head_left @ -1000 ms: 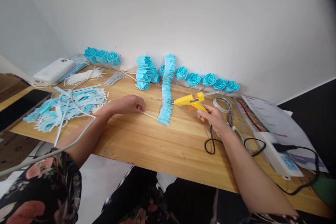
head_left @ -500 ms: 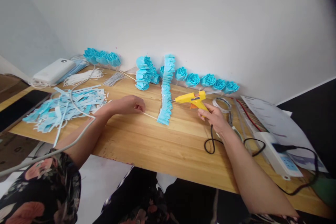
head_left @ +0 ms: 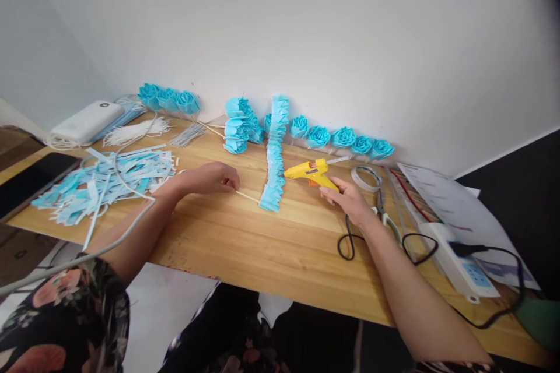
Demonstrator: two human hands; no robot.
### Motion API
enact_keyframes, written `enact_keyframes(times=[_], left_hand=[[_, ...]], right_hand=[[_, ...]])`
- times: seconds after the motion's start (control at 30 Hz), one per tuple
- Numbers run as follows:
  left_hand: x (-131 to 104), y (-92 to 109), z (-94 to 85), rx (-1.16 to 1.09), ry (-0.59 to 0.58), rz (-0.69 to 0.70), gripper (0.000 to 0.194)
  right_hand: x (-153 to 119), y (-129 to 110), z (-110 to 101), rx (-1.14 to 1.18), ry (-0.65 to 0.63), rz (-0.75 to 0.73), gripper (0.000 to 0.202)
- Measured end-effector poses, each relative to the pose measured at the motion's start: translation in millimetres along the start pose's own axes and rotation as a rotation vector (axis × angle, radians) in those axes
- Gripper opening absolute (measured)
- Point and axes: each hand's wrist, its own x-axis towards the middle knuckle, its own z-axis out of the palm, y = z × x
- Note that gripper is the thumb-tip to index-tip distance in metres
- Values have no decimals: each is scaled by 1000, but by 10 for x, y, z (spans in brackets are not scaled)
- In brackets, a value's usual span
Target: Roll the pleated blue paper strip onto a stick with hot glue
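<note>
Between the fingers of my left hand [head_left: 214,178] is a thin wooden stick [head_left: 248,195]. Its far end meets the lower end of a long, pleated blue strip [head_left: 275,157], which runs away from me toward the wall. My right hand [head_left: 347,198] is closed around the handle of a yellow glue gun [head_left: 308,172]. The nozzle points left and is at the strip's right edge; whether it touches cannot be made out. A clear glue stick [head_left: 339,159] pokes out of the gun's back end.
Blue fabric roses [head_left: 343,137] line the wall, with a bunch of them [head_left: 237,125] behind the strip. Blue scraps [head_left: 109,180], a phone [head_left: 37,180] and a white power bank [head_left: 87,121] lie left. Scissors [head_left: 385,215], a tape roll [head_left: 366,178] and a power strip [head_left: 464,262] lie right.
The glue gun has shifted left and slightly toward me along the strip's edge, carried by my right hand. My left hand still holds the stick. The whole view has moved slightly.
</note>
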Motion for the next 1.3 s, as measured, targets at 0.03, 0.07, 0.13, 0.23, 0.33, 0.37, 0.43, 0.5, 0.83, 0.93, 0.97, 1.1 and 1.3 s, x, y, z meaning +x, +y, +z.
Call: enact_keyframes(times=[0.03, 0.07, 0.13, 0.23, 0.33, 0.37, 0.43, 0.5, 0.83, 0.93, 0.97, 1.1, 1.3], left_hand=[[0, 0, 1, -3, 2, 2, 18], [0, 0, 2, -7, 3, 5, 18], [1, -4, 5, -14, 6, 11, 18], [4, -15, 10, -17, 8, 19, 18], [5, -20, 12, -4, 9, 15, 18], [4, -20, 11, -2, 7, 12, 18], [3, -18, 9, -4, 4, 7, 18], [2, -14, 8, -5, 5, 6, 17], [4, -10, 7, -4, 7, 8, 17], [4, -4, 0, -8, -1, 7, 17], [4, -2, -2, -7, -4, 7, 18], [3, -1, -5, 3, -5, 12, 17], [5, -27, 10, 6, 2, 30, 15]], right_hand=[[-2, -5, 5, -18, -10, 6, 34], [-3, -11, 9, -33, -17, 12, 35], [1, -21, 9, -30, -7, 12, 36], [12, -30, -10, 61, 47, 2, 34], [16, -30, -22, 123, 51, 6, 34], [14, -29, -20, 117, 36, 1, 33], [9, -23, -8, 69, 6, -16, 32], [6, -18, 4, 8, -15, -31, 31], [15, -44, -5, 234, 89, 7, 33], [11, -52, 19, 265, 64, 24, 31], [11, -51, 26, 268, 53, 22, 31], [13, -31, 35, 249, 7, 13, 30], [13, -1, 53, 186, -21, -3, 31]])
